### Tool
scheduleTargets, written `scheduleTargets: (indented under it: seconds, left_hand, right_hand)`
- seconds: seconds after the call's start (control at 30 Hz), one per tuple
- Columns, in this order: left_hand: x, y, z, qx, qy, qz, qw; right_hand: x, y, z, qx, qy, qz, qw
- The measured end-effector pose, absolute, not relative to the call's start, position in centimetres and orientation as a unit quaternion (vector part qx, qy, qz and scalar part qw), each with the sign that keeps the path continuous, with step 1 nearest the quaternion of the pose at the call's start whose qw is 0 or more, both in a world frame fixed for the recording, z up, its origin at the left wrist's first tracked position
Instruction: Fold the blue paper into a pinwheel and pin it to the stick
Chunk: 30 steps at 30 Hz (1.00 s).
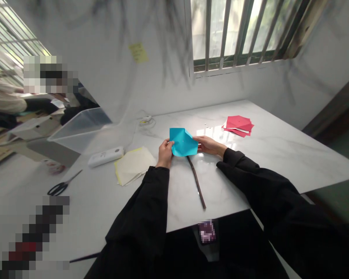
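Observation:
A sheet of bright blue paper (184, 142) is held up over the table between my two hands. My left hand (164, 153) pinches its left edge, thumb on the near face. At the right edge my right hand (209, 146) grips the paper, its fingers partly hidden behind it. Creases run across the sheet, and its top right corner slopes down. Below the paper a thin brown stick (196, 180) lies on the table, its upper end hidden by the blue sheet.
Red paper pieces (239, 125) lie stacked at the back right. To the left are cream sheets (135, 164), a white oblong device (106, 157), black-handled scissors (62, 186) and a clear plastic bin (81, 130). A white cable (146, 121) sits near the wall. Another person (6, 95) is at far left.

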<state>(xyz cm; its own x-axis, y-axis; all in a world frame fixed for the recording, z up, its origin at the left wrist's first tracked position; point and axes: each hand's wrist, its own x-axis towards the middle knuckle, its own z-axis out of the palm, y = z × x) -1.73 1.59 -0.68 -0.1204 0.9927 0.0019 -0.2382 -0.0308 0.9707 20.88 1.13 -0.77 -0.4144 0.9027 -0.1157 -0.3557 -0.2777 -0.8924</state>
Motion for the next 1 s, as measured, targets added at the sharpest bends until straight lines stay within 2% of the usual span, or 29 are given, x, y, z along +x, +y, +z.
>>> scheduleTargets:
  seconds: [0.1,0.27,0.43,1.0]
  left_hand:
    - [-1.6,1.4,-0.6,0.412,0.455,0.591,0.523]
    - [-2.1,0.8,0.5,0.371,0.427,0.552,0.612]
    - [-1.7,-0.4,0.8,0.414,0.381,0.488,0.667]
    - [-0.5,-0.7,0.0,0.462,0.399,0.506,0.609]
  right_hand:
    - [20.8,1.3,-1.9,-0.313,-0.448,0.707,0.449]
    - [21.0,1.3,-2.5,-0.3,-0.383,0.701,0.522]
    - [20.8,1.3,-2.4,-0.317,-0.369,0.69,0.537]
    - [20.2,0.7,-2.4,-0.362,-0.513,0.608,0.486]
